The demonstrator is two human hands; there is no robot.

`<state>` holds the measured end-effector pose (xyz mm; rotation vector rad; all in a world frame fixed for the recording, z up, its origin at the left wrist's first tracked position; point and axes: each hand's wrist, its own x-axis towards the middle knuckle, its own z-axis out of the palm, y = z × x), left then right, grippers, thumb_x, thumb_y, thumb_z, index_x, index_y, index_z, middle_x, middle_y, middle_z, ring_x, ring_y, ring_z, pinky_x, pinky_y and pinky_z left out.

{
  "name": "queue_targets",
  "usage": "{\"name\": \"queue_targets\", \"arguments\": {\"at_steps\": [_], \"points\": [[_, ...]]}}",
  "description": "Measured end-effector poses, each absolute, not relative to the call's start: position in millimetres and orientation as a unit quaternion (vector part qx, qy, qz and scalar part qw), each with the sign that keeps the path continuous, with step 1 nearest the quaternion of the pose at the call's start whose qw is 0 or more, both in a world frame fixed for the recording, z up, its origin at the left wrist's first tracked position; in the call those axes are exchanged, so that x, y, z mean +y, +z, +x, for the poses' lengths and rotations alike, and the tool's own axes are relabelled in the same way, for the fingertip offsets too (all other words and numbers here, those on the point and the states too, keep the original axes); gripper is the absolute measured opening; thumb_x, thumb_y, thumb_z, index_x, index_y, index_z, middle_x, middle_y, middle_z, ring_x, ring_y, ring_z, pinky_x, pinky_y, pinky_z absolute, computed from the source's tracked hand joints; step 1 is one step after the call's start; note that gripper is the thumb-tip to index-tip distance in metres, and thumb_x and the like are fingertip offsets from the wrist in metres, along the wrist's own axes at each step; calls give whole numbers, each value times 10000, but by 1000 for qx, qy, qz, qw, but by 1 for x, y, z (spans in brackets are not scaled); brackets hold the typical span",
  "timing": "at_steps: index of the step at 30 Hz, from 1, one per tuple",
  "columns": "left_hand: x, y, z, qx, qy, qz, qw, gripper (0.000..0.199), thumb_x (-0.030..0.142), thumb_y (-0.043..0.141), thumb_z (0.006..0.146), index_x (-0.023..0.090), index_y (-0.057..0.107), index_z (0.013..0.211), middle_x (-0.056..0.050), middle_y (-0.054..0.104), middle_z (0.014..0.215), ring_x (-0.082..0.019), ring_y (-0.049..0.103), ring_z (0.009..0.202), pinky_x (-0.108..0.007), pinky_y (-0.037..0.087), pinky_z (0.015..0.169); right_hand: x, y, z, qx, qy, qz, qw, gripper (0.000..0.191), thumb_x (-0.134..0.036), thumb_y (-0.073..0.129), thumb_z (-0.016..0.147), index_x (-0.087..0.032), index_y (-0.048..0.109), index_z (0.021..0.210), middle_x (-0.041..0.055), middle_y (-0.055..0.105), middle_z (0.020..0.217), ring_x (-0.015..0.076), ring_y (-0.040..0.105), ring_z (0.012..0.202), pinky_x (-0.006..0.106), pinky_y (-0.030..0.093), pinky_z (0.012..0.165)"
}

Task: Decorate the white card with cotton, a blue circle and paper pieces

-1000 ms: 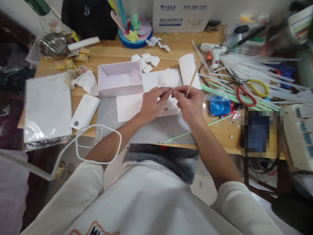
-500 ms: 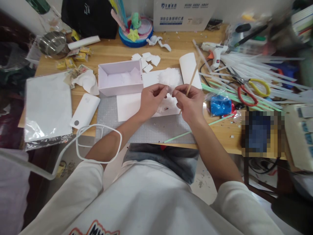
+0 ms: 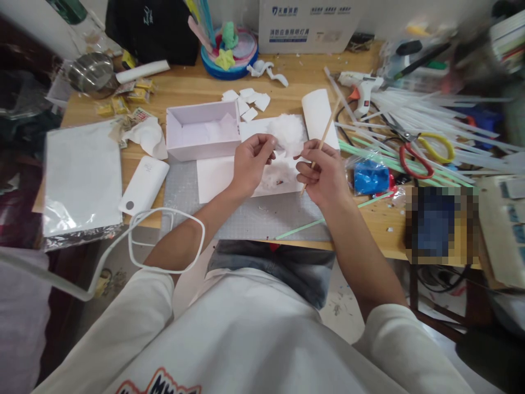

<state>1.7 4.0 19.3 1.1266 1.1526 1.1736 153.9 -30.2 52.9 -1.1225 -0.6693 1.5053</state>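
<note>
My left hand (image 3: 253, 162) is pinched closed in front of a pile of white fluffy cotton (image 3: 286, 128); whatever sits between its fingertips is too small to make out. My right hand (image 3: 322, 171) grips a thin wooden stick (image 3: 329, 124), which slants up and to the right out of the fingers. Its thumb and forefinger point toward the left hand, with a gap between the two. Below the hands, more cotton (image 3: 275, 174) with a small dark speck lies on a white card (image 3: 217, 178). The card rests on a grey cutting mat (image 3: 246, 216).
An open white box (image 3: 203, 143) stands left of the hands, with a white power bank (image 3: 144, 185) nearby. On the right lie scissors (image 3: 416, 158), a glue gun (image 3: 363, 90) and many plastic tubes (image 3: 435, 112). A white looped holder (image 3: 200, 241) crosses near my left forearm.
My hands have drawn apart: the left moved slightly left and up, the right slightly right. The stick stays in my right hand, whose fingers have shifted.
</note>
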Motion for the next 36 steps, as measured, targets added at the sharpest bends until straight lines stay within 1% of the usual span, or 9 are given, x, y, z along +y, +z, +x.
{"name": "queue_targets", "arguments": {"at_steps": [12,17,20,22,23,27,31,33,36], "points": [[8,23,-5,515,507,437,535,112,285,725,929,195,658,922,13,680,770,-64,608,664,-165,489,612,-26,54,163,-304,603,-475,565,239,-278,732,668,-247,499,716,-79,583,663,21,140,411,233,54,405],[5,12,-1,473,478,477,566,91,162,731,871,181,676,941,46,638,666,-60,548,582,-172,448,551,-17,82,151,-389,590,-464,534,257,-290,783,718,-247,530,706,-123,356,502,33,145,386,229,90,383],[4,7,-1,444,481,506,562,61,134,697,876,179,672,910,62,610,626,-54,494,532,-185,425,537,0,107,127,-448,597,-435,504,158,-206,709,739,-221,561,686,-80,515,544,23,168,387,237,101,389],[4,6,-1,445,478,527,544,59,134,686,882,178,660,854,50,636,649,-56,501,534,-199,425,545,17,117,107,-494,598,-439,453,138,-159,657,752,-210,575,654,-15,659,639,31,159,404,263,74,400],[4,6,-2,451,476,534,534,82,132,688,880,179,649,824,45,645,655,-59,508,538,-205,427,549,26,120,98,-513,596,-455,418,152,-152,660,749,-216,580,636,1,674,654,44,178,414,274,73,410],[5,5,-2,473,471,538,515,142,134,709,870,192,621,774,39,658,681,-70,539,551,-223,430,545,60,115,69,-587,493,-559,316,245,-112,696,704,-230,566,533,-16,502,496,95,292,464,284,189,455],[7,4,0,483,465,546,502,146,138,725,863,196,630,767,18,701,768,-75,587,591,-230,435,561,73,110,62,-638,418,-598,244,239,-153,761,693,-217,581,549,-20,524,519,107,394,524,274,290,495],[7,4,0,485,460,555,495,114,149,718,868,192,654,785,8,713,789,-82,609,624,-227,444,581,72,113,64,-636,405,-607,251,243,-187,755,747,-207,598,563,-25,519,523,96,397,514,262,282,478],[7,5,-2,474,459,565,496,50,191,706,883,187,694,835,1,717,793,-91,627,673,-223,462,624,63,122,80,-579,445,-587,349,327,-275,636,912,-184,646,598,-29,483,519,64,337,434,249,206,417]]}}
